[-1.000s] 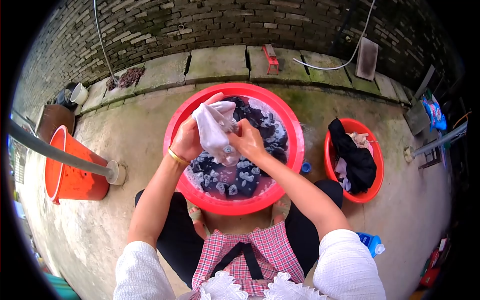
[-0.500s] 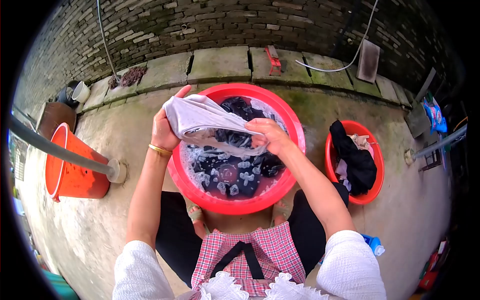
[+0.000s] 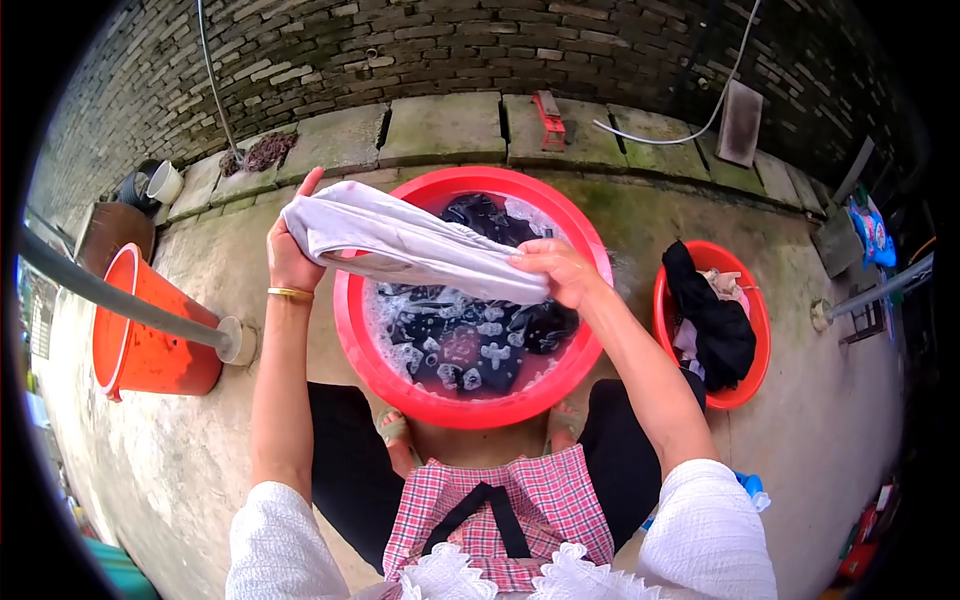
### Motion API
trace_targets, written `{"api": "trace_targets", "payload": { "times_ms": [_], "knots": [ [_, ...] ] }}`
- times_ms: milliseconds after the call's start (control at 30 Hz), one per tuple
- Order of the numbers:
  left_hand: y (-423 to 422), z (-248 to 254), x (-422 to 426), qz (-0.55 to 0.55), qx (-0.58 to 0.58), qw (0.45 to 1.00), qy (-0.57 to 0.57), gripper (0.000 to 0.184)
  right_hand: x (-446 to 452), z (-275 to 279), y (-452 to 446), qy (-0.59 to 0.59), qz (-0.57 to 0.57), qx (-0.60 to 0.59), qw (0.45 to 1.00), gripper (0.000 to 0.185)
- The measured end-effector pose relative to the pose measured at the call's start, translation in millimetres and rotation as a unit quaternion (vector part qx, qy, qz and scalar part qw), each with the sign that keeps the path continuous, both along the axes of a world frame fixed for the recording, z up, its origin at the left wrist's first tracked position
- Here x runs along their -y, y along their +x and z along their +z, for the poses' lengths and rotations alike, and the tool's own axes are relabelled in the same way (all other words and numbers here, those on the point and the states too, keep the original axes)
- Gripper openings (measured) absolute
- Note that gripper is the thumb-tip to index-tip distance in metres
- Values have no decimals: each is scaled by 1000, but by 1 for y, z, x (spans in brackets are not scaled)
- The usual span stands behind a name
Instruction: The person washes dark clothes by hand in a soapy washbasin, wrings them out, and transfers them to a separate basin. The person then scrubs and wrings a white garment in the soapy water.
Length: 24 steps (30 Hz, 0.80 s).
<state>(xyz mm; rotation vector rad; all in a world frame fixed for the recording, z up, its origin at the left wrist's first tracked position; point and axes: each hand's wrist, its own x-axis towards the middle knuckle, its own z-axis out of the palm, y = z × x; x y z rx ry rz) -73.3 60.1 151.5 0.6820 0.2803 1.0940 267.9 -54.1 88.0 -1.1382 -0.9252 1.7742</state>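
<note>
A pale, whitish cloth (image 3: 410,240) is stretched wide above a large red basin (image 3: 375,375). Its left end is in my left hand (image 3: 292,250), with the thumb pointing up and a gold bangle on the wrist. My right hand (image 3: 560,268) pinches the other end over the basin's right part. Dark clothes (image 3: 465,345) lie in the sudsy water below the cloth. The cloth hides part of the basin's upper left rim.
A smaller red tub (image 3: 765,345) with a black garment (image 3: 722,335) stands at the right. At the left are an orange bucket (image 3: 165,345) and a grey pole (image 3: 130,305). A blue bottle (image 3: 750,487) lies by my right sleeve.
The cloth was bunched between my hands over the basin; now it is pulled out long. My left hand has moved left, past the rim, and my right hand has moved right.
</note>
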Motion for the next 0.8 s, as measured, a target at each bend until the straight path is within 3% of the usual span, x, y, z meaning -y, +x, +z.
{"api": "trace_targets", "payload": {
  "times_ms": [67,133,200,267,300,367,433,467,533,600,633,667,733,767,800],
  "knots": [
    [-3,2,0,35,-25,999,13,51,4,-4,-2,-7,-14,44,999,29],
    [-6,0,2,33,-40,999,14,49,7,-4,-3,-28,-54,-35,998,31],
    [-7,-15,-4,48,-133,990,-8,44,3,-4,-4,-1,-73,-60,996,30],
    [8,-29,-1,94,-276,957,-9,31,5,19,-15,12,-139,-240,961,27],
    [15,-38,-2,59,-357,932,6,30,4,27,-20,5,-131,-282,950,21],
    [29,-58,-2,-7,-532,842,92,32,2,32,-28,29,-110,-271,956,20],
    [50,-60,14,-68,-698,682,207,39,-2,33,-34,59,-71,-252,963,17],
    [52,-95,7,-44,-686,639,345,42,-5,28,-37,50,-58,-239,968,16],
    [73,-83,30,-10,-627,696,350,45,-10,21,-43,17,-11,-205,979,16],
    [95,-51,52,-50,-512,799,313,49,-9,15,-44,-5,33,-187,982,18],
    [101,-44,53,-110,-461,823,313,49,-8,15,-44,3,75,-141,987,19],
    [104,-45,56,-208,-367,885,198,42,-7,17,-44,13,117,-93,989,20],
    [107,-51,56,-293,-383,853,198,36,-6,26,-34,13,110,-56,992,23],
    [108,-54,57,-284,-401,828,269,29,-10,28,-23,55,134,66,987,24],
    [110,-52,58,-317,-407,819,250,24,-12,29,-16,96,155,187,965,24]
  ]
}}
